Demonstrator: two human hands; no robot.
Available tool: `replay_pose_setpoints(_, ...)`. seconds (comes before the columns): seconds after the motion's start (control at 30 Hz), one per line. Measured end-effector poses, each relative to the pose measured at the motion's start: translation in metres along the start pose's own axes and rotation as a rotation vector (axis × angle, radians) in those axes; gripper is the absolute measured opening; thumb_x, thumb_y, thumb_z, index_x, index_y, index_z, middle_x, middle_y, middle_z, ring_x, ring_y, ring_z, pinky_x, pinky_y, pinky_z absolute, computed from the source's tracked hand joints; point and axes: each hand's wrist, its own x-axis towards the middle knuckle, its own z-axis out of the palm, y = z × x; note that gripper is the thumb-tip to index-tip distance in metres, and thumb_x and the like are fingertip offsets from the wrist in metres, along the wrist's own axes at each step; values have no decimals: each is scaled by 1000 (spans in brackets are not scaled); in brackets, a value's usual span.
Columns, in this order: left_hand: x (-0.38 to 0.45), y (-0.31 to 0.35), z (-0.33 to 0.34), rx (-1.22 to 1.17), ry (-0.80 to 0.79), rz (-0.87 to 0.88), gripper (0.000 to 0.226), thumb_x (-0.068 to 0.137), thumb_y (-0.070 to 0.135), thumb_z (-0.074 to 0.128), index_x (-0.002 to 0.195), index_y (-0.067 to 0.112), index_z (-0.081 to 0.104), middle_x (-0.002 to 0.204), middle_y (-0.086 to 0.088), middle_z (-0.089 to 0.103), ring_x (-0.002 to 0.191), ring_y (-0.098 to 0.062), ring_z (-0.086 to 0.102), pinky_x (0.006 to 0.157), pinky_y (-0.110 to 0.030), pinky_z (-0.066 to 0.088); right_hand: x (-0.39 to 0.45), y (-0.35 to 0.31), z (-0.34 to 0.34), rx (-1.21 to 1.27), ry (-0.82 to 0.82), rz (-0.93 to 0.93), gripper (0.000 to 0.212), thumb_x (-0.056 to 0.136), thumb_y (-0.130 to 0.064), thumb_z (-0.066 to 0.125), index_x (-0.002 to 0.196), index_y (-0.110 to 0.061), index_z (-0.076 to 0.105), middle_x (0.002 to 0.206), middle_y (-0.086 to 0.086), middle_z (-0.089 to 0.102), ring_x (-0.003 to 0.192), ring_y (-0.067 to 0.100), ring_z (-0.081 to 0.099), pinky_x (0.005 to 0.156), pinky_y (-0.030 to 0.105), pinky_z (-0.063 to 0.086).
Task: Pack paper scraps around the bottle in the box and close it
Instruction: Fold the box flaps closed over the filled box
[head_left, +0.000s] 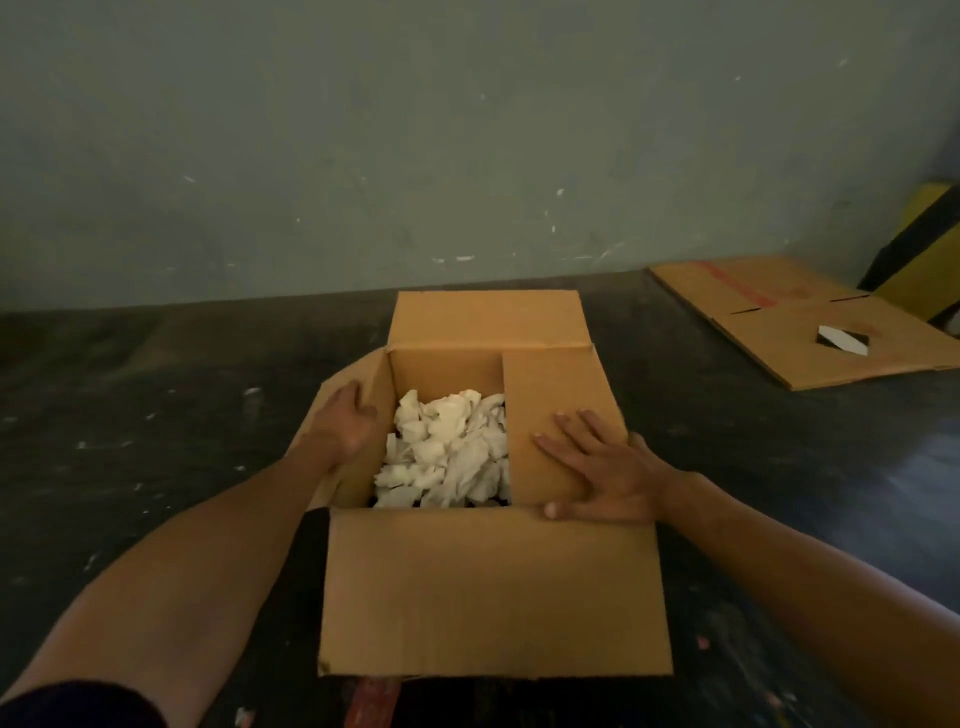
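A brown cardboard box (493, 587) stands on the dark floor in front of me. Crumpled white paper scraps (447, 449) fill its open left half; no bottle shows under them. The right flap (556, 395) is folded down over the box, and my right hand (602, 467) lies flat on it with fingers spread. My left hand (348, 421) grips the left flap (358, 462), which is tilted outward. The far flap (488, 317) stands up and the near flap hangs toward me.
A flattened cardboard sheet (810, 322) with red tape lies on the floor at the back right, next to a yellow and black object (924, 249). A grey-green wall rises close behind the box. Small white scraps dot the floor.
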Motion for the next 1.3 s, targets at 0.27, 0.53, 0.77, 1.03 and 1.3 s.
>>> replay_pose_setpoints(0.27,-8,-48,-17,-182,8,-533,103,78,82,35,152,13,20,145,-21,41,127,-42,44,108,-54,34,26,-7,-1,-109,-18,119,81,76,-87,15,145,-54,-10,160,-8,-21,147,25,-18,109,68,12)
replay_pose_setpoints(0.53,-34,-11,-98,72,201,-379,60,91,45,56,135,5,46,127,-21,55,112,-39,55,93,-48,47,38,-7,-1,-163,30,163,74,78,-85,15,145,-56,-3,162,-9,-13,148,25,-10,107,69,16)
replay_pose_setpoints(0.77,-58,67,-118,341,208,-118,46,92,16,48,135,1,39,135,-22,50,122,-40,51,96,-47,44,40,-10,-3,-165,34,188,77,77,-86,23,145,-57,3,162,-9,-8,148,27,-7,107,69,17)
replay_pose_setpoints(1.03,-90,104,-73,1,-102,252,46,100,30,44,145,18,39,145,-8,48,129,-28,49,106,-45,41,30,-19,-5,-2,42,209,71,80,-81,32,145,-56,14,162,-12,-4,149,23,-7,108,69,12)
replay_pose_setpoints(1.3,-109,15,-18,154,-390,451,55,98,3,38,147,28,37,160,7,23,149,-14,11,121,-35,3,2,-10,-1,262,83,91,39,94,-57,42,132,-54,44,158,-18,18,148,14,4,111,63,12)
